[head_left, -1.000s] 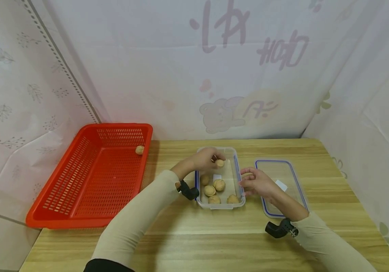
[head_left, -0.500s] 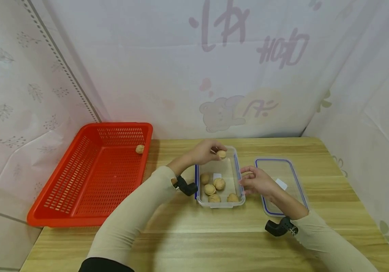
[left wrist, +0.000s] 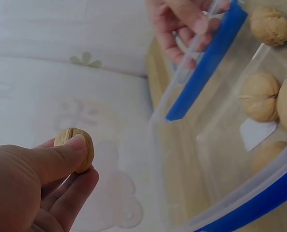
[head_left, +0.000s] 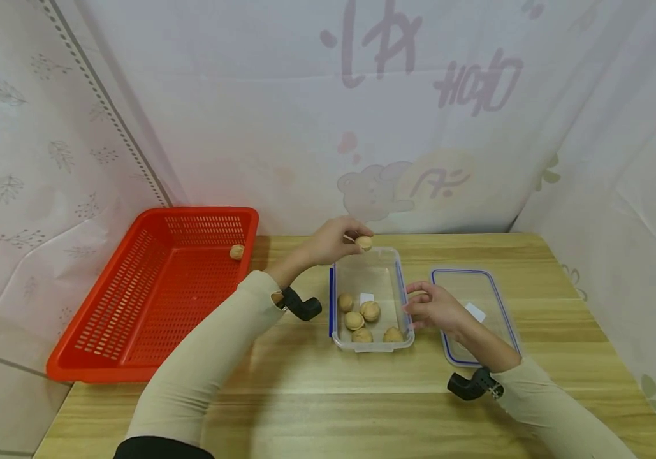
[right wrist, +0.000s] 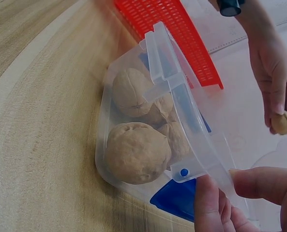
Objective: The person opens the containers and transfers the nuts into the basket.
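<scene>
My left hand [head_left: 333,241] pinches a walnut [head_left: 364,243] between thumb and fingers, raised over the far left corner of a clear plastic food container [head_left: 362,347]. In the left wrist view the held walnut [left wrist: 75,149] shows against the backdrop, apart from the container wall. Several walnuts [head_left: 370,311] lie in the container's near half beside a small white label. At its right side, my right hand [head_left: 433,308] grips the wall. The right wrist view shows the thumb [right wrist: 259,182] at the rim and the fingers outside by a blue side clip [right wrist: 177,199].
A red slotted plastic basket [head_left: 109,374] stands at the left with one walnut [head_left: 237,252] at its right wall. The container's clear lid [head_left: 468,285], edged with a blue seal, lies on the wooden table [head_left: 328,408] under the right forearm. A printed cloth backdrop hangs behind.
My left hand has lifted the walnut from inside the container, up and away toward the back, then slightly left. The right hand has stayed in place on the container's side.
</scene>
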Demonstrator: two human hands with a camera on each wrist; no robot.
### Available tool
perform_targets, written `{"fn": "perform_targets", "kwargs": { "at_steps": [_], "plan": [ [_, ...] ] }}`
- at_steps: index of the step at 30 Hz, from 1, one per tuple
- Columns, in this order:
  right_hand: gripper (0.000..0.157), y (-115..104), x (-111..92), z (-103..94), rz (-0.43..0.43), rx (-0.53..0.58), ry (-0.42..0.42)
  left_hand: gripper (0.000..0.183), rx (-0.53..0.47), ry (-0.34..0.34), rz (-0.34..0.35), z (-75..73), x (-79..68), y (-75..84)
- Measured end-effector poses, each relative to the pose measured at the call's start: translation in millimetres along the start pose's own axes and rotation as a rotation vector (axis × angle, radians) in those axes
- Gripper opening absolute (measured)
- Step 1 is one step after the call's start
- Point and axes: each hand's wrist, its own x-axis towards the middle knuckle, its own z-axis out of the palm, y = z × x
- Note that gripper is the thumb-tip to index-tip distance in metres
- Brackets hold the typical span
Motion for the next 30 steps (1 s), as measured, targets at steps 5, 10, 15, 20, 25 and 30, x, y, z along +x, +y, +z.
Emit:
{"fn": "perform_targets", "kwargs": {
  "at_steps": [5,10,15,20,25,30],
  "plan": [
    [0.048,1,0,-0.8,-0.004,0.003,-0.009,0.038,0.02,0.048,-0.003,-16.2,-7.1,1.9],
    [0.048,2,0,-1.6,-0.01,0.001,-0.017,0.039,0.0,0.088,-0.01,-31.5,-17.2,0.2],
    [0.047,1,0,-1.6,-0.013,-0.003,-0.02,0.038,-0.004,0.124,-0.02,-46.8,-27.2,0.5],
    [0.048,1,-1,-1.1,-0.013,-0.003,-0.014,0.038,0.014,0.144,-0.042,-60.2,-38.0,-2.3],
    [0.048,1,0,-0.8,-0.014,-0.007,-0.011,0.04,-0.002,0.152,-0.086,-71.9,-50.6,-7.2],
    [0.048,2,0,-0.6,-0.015,-0.01,-0.008,0.039,-0.028,0.176,-0.132,-83.2,-62.8,-11.7]
  ]
}}
